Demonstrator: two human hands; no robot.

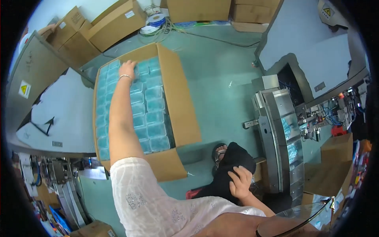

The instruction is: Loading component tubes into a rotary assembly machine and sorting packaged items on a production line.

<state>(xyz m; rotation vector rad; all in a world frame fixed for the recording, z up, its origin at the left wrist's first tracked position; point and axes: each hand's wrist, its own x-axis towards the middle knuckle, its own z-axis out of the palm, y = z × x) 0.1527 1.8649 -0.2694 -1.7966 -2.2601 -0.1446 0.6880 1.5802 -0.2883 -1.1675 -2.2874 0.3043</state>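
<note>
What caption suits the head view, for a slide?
Left hand at translucent containers packed in an open carton; right hand on black-clad leg.

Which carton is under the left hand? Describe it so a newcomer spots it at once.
On the green floor, just right of the grey machine at picture left, stands a large brown carton with flaps open. The left hand is over its far end. Unlike the cartons by the wall, it shows rows of see-through plastic containers inside.

The left hand (pixel 127 69) and forearm (pixel 120 110) hide some bluish containers (pixel 154 94).
</note>
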